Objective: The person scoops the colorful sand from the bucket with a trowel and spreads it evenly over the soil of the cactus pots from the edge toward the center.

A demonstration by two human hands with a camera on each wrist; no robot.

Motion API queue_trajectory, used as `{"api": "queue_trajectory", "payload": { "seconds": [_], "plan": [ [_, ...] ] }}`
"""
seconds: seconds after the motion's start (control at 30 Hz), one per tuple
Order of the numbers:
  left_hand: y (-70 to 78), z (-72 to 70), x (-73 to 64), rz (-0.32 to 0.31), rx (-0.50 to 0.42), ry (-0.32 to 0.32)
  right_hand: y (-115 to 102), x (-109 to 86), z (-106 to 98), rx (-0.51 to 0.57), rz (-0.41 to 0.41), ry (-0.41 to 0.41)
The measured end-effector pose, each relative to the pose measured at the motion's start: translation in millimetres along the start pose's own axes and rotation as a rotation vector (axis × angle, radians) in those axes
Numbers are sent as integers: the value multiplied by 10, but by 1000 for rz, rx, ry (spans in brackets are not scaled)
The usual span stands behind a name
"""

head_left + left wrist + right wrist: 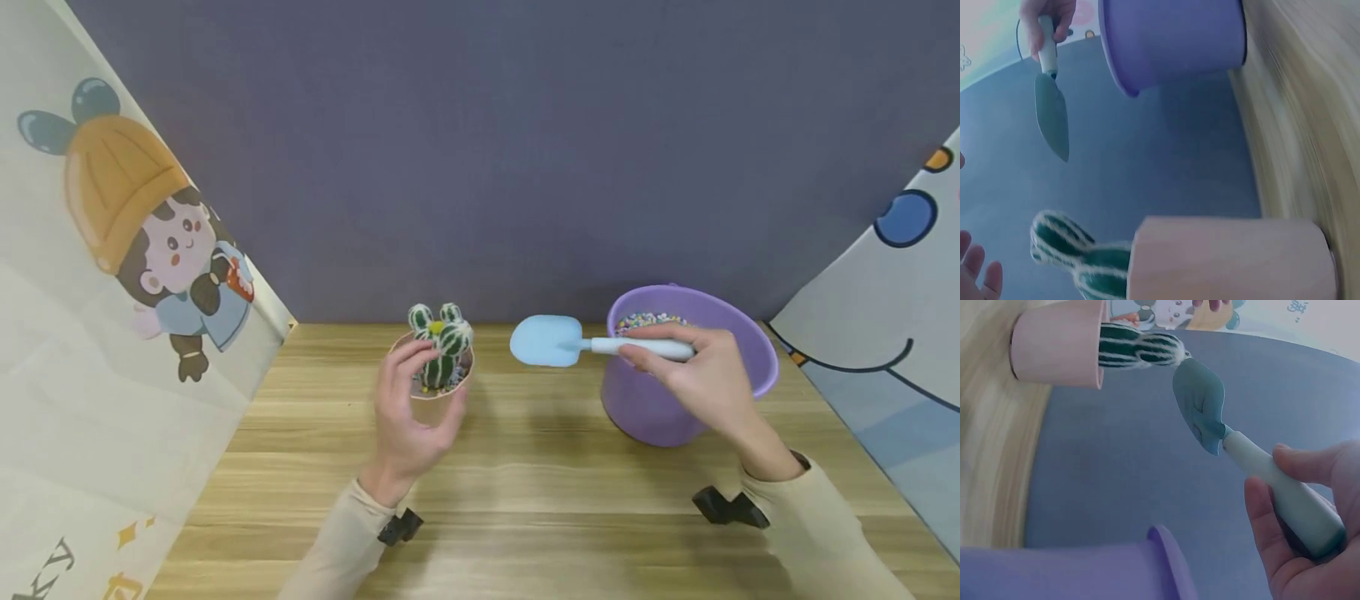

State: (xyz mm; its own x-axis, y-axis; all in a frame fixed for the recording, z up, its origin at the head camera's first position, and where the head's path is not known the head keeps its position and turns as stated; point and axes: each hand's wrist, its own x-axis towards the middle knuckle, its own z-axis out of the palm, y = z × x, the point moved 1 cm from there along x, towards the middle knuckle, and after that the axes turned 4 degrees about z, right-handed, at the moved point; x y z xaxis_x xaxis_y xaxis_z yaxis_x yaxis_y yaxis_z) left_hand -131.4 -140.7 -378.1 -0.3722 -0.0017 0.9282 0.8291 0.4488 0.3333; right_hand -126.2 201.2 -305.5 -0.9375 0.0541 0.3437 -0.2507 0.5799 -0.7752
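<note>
My right hand (pixel 708 375) grips a small trowel by its white handle (pixel 1279 487), above the rim of a purple bucket (pixel 652 408). The trowel's light blue blade (pixel 547 340) points left, towards a cactus in a pot. That cactus (pixel 438 371) is green with white stripes and a yellow bit on top, standing upright in a pale pink pot (pixel 1229 256). My left hand (pixel 408 412) hovers over the near side of the pot with fingers spread and nothing held. In the left wrist view its fingertips (pixel 991 278) show apart from the cactus.
Small multicoloured pebbles (pixel 648 320) lie inside the bucket, and similar ones surround the cactus base. The wooden table (pixel 525 500) meets a dark grey-blue wall (pixel 510 167) behind. Cartoon-printed sheets (pixel 75 333) line the left and right sides.
</note>
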Motion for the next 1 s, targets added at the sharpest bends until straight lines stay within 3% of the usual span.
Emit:
{"api": "queue_trajectory", "payload": {
  "seconds": [0.2, 0.37, 0.5, 0.8, 1.0],
  "plan": [
    [148, 125, 4, 67, -100, -34, 39, -3, -181, -10, 80, 24],
    [236, 265, -27, 101, -173, -173, 113, 7, -317, -17, 86, 54],
    [280, 380, -78, 103, -215, -273, 195, 6, -443, 10, 158, 45],
    [352, 618, -191, -60, -267, -430, 408, 38, -654, 27, 315, 31],
    [365, 795, -121, -200, -286, -516, 581, 23, -808, 50, 378, 43]
  ]
}}
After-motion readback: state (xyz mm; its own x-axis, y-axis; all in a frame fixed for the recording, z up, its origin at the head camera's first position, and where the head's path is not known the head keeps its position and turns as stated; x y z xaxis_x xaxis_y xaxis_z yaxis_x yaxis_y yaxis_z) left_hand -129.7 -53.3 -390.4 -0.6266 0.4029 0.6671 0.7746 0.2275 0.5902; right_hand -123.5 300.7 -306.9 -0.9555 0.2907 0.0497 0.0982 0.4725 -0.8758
